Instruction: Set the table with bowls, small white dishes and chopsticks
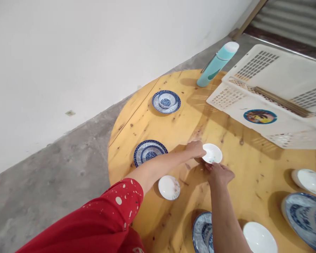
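Note:
A small white bowl [213, 153] is between my two hands, above or on the round wooden table; I cannot tell whether its base touches the wood. My left hand [195, 149] pinches its left rim. At the near edge, my right hand [220, 173] grips the bowl with thumb and fingers. Left of my hands lies a blue-and-white plate [138, 154] with a matching dish on it, partly hidden by my left forearm. A white bowl [169, 187] stands below that forearm.
Farther back are a patterned plate with a bowl [166, 102], a turquoise flask [216, 65] and a white plastic crate [234, 102]. On the near right are stacked blue-and-white dishes [302, 214], a white bowl [260, 237] and another bowl [310, 181]. My right arm partly covers a plate [198, 228].

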The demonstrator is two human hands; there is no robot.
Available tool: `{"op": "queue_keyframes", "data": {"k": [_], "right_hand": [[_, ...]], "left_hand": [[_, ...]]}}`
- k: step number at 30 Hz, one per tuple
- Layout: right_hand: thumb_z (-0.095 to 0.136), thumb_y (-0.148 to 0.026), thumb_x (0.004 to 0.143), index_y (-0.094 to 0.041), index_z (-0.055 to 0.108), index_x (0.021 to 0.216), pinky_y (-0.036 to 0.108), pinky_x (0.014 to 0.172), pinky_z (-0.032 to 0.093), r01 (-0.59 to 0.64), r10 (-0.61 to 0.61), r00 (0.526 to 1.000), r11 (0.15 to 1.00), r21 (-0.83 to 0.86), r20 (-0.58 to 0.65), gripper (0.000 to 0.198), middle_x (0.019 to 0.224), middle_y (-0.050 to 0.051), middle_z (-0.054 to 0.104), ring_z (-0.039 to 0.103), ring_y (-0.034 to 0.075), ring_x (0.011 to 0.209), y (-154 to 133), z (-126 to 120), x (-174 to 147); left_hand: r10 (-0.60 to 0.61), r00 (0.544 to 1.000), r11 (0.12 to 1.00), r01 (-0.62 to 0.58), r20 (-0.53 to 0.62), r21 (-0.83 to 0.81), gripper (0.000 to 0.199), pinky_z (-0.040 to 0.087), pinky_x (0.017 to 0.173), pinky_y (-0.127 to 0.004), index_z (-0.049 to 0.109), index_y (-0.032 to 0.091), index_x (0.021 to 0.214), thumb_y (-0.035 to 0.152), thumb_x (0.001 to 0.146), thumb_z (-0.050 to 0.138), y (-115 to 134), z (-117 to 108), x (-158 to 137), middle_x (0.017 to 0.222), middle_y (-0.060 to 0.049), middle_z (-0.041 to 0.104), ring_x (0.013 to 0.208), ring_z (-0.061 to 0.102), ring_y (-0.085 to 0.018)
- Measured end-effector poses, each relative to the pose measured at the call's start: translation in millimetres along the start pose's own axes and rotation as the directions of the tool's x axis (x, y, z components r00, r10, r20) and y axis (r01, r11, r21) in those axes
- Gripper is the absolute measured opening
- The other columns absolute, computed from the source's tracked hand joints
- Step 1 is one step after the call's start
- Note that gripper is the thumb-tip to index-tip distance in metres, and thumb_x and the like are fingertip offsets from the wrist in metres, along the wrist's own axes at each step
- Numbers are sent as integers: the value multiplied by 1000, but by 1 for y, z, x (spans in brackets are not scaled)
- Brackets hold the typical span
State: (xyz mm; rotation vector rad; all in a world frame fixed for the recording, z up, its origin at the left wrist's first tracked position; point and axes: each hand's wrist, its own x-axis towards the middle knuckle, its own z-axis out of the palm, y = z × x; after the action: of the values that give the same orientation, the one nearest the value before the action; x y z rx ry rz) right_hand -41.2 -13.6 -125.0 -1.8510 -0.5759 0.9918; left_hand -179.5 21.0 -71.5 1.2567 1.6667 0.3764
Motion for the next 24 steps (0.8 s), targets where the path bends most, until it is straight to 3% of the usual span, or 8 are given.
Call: {"op": "queue_keyframes", "data": {"k": [4, 6, 9, 14, 19, 24], "right_hand": [[66, -17, 54, -19, 59, 64, 31, 52, 59, 39, -40, 999, 998, 53, 14, 13, 58, 1, 62, 65, 20, 57, -8, -7, -19], [68, -17, 54, -18, 60, 66, 28, 53, 59, 56, -59, 998, 995, 80, 35, 14, 59, 1, 63, 65, 18, 57, -14, -10, -35], [71, -20, 53, -17, 63, 69, 25, 54, 58, 75, -84, 994, 991, 113, 76, 19, 59, 1, 64, 65, 16, 57, -24, -14, -70], [80, -27, 57, -16, 69, 78, 22, 62, 61, 82, -101, 989, 983, 166, 108, 26, 69, 2, 68, 67, 14, 62, -28, -33, -157], [83, -32, 61, -21, 72, 81, 24, 60, 61, 0, -12, 996, 992, 126, 90, 25, 74, 1, 71, 69, 16, 64, 4, -61, -246], [86, -41, 60, -22, 71, 83, 28, 58, 60, -89, 78, 980, 995, 54, 185, 34, 75, 1, 72, 69, 18, 63, 46, -79, -308]], "left_hand": [[110, 992, 993, -112, 64, 26, 5, 58, 79, -31, 70, 17, 71, 13, 71, 66, -5, -20, -17, 73, -9, 75, 88, 74, -26], [149, 985, 988, -146, 85, -39, 13, 57, 75, -30, 63, 19, 61, 14, 73, 63, -10, -34, -30, 61, -4, 70, 77, 73, -23], [188, 976, 977, -173, 114, -128, 20, 54, 72, -27, 59, 19, 58, 15, 77, 58, -19, -58, -55, 56, 1, 67, 67, 70, -17], [325, 941, 945, -319, 92, -70, 17, 46, 65, -23, 58, 21, 60, 19, 77, 58, -39, -90, -119, 59, 3, 67, 67, 65, -15], [389, 916, 921, -389, 96, -16, 18, 41, 62, -25, 58, 22, 63, 27, 80, 57, -80, -93, -190, 66, -1, 68, 66, 59, -17], [274, 955, 960, -278, 116, 16, 15, 34, 60, -25, 60, 21, 66, 26, 79, 56, -131, -91, -249, 70, 0, 68, 65, 55, -15]]}}
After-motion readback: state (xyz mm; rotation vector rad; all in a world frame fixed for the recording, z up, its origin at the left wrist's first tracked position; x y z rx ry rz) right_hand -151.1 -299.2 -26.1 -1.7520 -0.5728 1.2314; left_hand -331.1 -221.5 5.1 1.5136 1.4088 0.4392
